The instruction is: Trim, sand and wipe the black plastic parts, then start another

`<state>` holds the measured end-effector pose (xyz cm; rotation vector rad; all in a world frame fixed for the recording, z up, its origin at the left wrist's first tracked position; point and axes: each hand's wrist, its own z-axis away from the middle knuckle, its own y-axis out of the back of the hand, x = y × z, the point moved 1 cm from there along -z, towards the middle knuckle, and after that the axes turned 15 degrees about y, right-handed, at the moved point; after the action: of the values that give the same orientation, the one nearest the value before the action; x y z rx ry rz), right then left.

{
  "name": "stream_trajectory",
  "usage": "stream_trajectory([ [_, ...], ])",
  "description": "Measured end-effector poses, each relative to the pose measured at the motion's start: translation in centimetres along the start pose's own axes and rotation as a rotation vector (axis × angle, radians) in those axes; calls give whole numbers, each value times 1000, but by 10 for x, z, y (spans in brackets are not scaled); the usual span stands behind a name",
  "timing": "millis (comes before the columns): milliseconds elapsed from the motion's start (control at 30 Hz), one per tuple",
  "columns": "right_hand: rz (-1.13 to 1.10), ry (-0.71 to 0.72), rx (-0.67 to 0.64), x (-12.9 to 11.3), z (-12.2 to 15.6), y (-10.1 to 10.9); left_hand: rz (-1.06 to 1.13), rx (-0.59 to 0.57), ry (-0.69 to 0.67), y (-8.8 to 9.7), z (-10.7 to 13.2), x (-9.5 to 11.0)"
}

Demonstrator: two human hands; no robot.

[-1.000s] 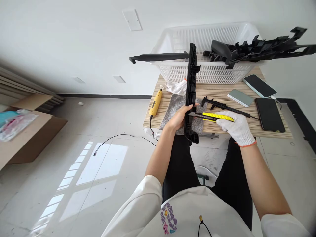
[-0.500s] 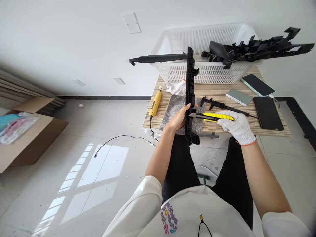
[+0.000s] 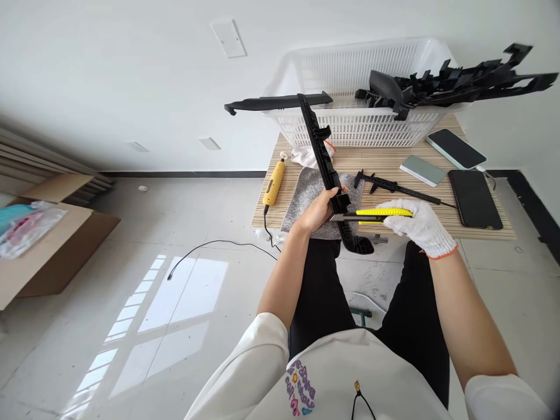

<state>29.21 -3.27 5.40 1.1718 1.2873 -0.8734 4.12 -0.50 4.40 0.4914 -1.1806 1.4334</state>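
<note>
My bare left hand (image 3: 321, 208) grips a long black plastic trim piece (image 3: 322, 153) near its lower half, tilted with its top leaning left. In my right hand (image 3: 417, 224), which wears a white knit glove with an orange cuff, is a yellow utility knife (image 3: 385, 213) with its blade out. The blade lies across the trim piece just below my left fingers; whether it touches the plastic I cannot tell. Under the piece a grey cloth (image 3: 297, 201) is spread on the small wooden table (image 3: 385, 157).
A white plastic basket (image 3: 341, 128) at the back holds several black trim parts (image 3: 420, 90). On the table lie a yellow corded rotary tool (image 3: 274, 184), a white glove (image 3: 304, 156), a black caliper (image 3: 394, 186), a grey-green card (image 3: 423, 170) and two phones, one black (image 3: 475, 199), one light-edged (image 3: 457, 149).
The trim piece has swung from nearly upright to a slant, its top going left and its lower end right. The knife has moved slightly left and down, its blade now more level.
</note>
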Motion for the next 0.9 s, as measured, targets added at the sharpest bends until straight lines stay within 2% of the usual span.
stream_trajectory([
  [133, -11, 1, 82, 3, 0, 2, -66, 25, -34, 3, -4, -5],
  [267, -10, -13, 2, 4, 1, 5, -117, 29, -71, 6, -4, -5],
  [367, 11, 3, 44, 3, 1, 8, -158, 18, -27, 5, -1, -2],
  [433, 14, -9, -3, 2, 0, 9, -183, 5, -7, 3, 1, 1],
  [567, 42, -3, 31, 1, 1, 10, -214, -32, -3, 2, 0, 1],
  [667, 32, -9, -9, 2, 1, 10, -247, -25, 9, 3, -2, -2],
  [900, 44, 11, 9, 4, 1, 9, -338, -33, -24, 5, -3, -5],
])
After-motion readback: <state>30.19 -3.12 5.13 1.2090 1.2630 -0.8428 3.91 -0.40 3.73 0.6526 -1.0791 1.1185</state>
